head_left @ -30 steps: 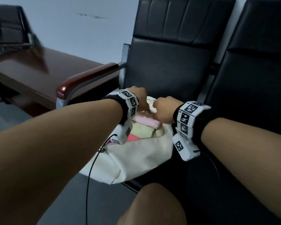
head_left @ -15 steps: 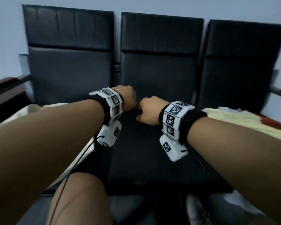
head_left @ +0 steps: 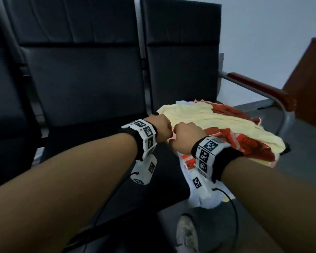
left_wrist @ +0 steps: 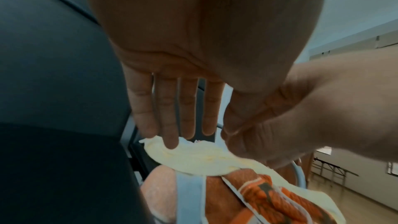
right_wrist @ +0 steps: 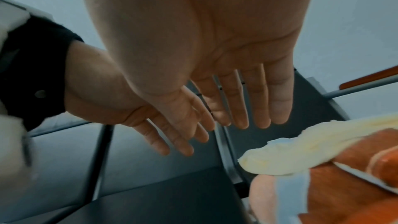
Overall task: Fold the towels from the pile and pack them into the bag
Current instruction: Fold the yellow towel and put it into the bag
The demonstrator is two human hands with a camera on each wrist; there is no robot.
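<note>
A pile of towels sits on the right-hand black seat, a pale yellow towel (head_left: 195,115) on top of a red-orange patterned one (head_left: 252,148). My left hand (head_left: 161,128) and right hand (head_left: 186,136) hover side by side over the pile's near-left edge. In the left wrist view the left fingers (left_wrist: 170,118) are straight, and one fingertip reaches the rim of the yellow towel (left_wrist: 193,159). In the right wrist view the right fingers (right_wrist: 247,105) are straight too, a little above the yellow towel (right_wrist: 290,156), and hold nothing. The bag is out of view.
The middle black seat (head_left: 117,161) lies under my left forearm. A metal armrest with a red-brown wooden top (head_left: 263,90) borders the pile's seat on the right, with brown wooden furniture (head_left: 310,79) beyond. A white shoe (head_left: 187,232) is on the floor below.
My view swung right, from the cream bag on the left seat across the middle seat to the towel pile. Both hands left the bag and travelled right with it.
</note>
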